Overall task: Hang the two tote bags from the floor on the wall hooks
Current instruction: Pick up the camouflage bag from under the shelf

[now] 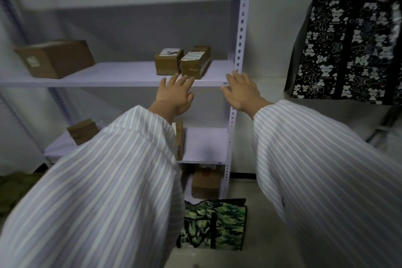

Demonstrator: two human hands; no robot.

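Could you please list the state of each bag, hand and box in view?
Black bear-print tote bag: hanging on the wall by its straps.
Camouflage tote bag: on the floor, not hung.
Left hand: open, empty.
Right hand: open, empty.
Two small boxes: closed, side by side on the shelf.

We extend both striped-sleeved arms forward: our left hand (176,95) and right hand (241,92), palms down, fingers spread, holding nothing.
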